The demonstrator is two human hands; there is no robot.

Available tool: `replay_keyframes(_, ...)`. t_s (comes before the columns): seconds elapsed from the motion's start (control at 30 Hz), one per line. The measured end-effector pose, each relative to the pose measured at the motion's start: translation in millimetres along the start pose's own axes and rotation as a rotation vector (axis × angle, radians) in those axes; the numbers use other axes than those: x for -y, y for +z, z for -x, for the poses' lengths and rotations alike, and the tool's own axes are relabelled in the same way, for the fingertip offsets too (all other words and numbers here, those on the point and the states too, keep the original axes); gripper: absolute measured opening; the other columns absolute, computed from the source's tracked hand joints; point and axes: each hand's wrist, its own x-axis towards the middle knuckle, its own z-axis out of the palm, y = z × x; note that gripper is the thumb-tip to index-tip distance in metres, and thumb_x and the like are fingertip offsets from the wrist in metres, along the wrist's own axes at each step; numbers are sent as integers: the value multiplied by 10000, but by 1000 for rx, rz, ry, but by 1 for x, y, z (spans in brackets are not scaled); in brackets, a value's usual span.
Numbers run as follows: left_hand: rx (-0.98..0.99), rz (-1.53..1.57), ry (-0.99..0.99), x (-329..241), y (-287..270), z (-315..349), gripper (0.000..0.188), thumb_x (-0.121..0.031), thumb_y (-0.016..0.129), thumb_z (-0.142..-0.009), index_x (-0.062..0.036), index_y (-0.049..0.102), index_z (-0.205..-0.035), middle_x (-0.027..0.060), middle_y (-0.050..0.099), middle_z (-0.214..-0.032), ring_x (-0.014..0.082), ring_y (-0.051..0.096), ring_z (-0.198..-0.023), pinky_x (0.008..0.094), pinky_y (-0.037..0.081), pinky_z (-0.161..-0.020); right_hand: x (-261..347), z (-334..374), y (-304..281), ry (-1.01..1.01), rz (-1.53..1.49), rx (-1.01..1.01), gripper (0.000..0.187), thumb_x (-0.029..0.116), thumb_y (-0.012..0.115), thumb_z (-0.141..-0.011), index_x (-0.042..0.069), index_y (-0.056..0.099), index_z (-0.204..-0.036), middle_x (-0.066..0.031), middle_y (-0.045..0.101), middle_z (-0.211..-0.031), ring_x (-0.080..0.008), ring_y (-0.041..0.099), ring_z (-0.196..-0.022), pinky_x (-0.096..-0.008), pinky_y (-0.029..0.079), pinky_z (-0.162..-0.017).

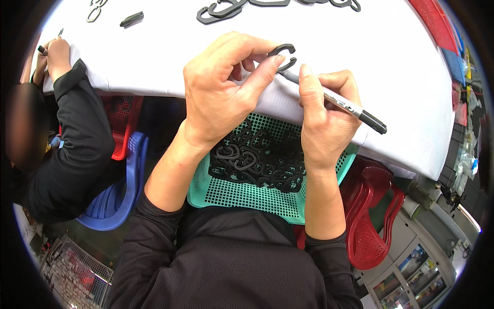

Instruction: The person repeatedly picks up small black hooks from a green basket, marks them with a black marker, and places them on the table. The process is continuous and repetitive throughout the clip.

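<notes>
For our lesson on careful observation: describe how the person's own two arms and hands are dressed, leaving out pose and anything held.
Both hands, left hand and right hand, are bare: no gloves, and no rings or watch can be seen. The forearms are uncovered too, because the black long sleeves of a finely ribbed top are pushed up toward the elbows, bunching there on each arm.

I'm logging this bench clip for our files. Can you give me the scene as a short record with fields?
left hand: pinches a black plastic hook at the table edge
right hand: holds a marker pen, tip at the hook
lap: teal perforated basket holding more black hooks
table: white cover, more black hooks at the far side
co-worker: a hand at the left, black sleeve, holding a pen
seats: red chair, blue chair
</notes>
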Motion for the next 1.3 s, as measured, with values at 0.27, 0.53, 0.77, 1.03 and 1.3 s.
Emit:
replay_keyframes(0.27,2,-2,13,0,-1,0,119,1,719,-777,-25,689,-890,-37,604,-703,-5,446,-539,152,330,-465,1,-1,-1,-8,49,13,187,2,676,-810,8,513,-719,-44,591,-617,-64,556,-549,-189,425,-492)
replay_keyframes(0.53,10,4,20,1,-1,-1,120,5,722,-771,-25,690,-883,-36,605,-716,-7,430,-521,153,311,-453,2,-1,0,10,1,-11,188,-10,675,-801,11,508,-715,-36,579,-636,-57,540,-561,-191,415,-501)
replay_keyframes(0.77,0,6,35,1,-2,-1,182,59,693,-767,-14,693,-933,16,646,-810,28,543,-616,161,408,-511,1,-1,-16,-103,-33,-153,195,7,663,-807,26,494,-712,9,487,-633,-32,413,-537,-185,327,-479)
replay_keyframes(1.03,82,65,50,4,-7,2,244,116,623,-794,17,676,-1010,87,687,-964,110,653,-805,209,533,-679,6,-2,-11,31,-51,-111,196,26,669,-818,29,504,-712,20,505,-614,-19,421,-531,-183,333,-475)
replay_keyframes(1.3,131,119,2,4,-11,5,241,124,593,-816,45,652,-1036,98,686,-983,118,650,-857,228,537,-746,2,2,2,26,-6,-35,201,19,677,-793,28,505,-692,19,510,-571,-21,437,-496,-191,344,-443)
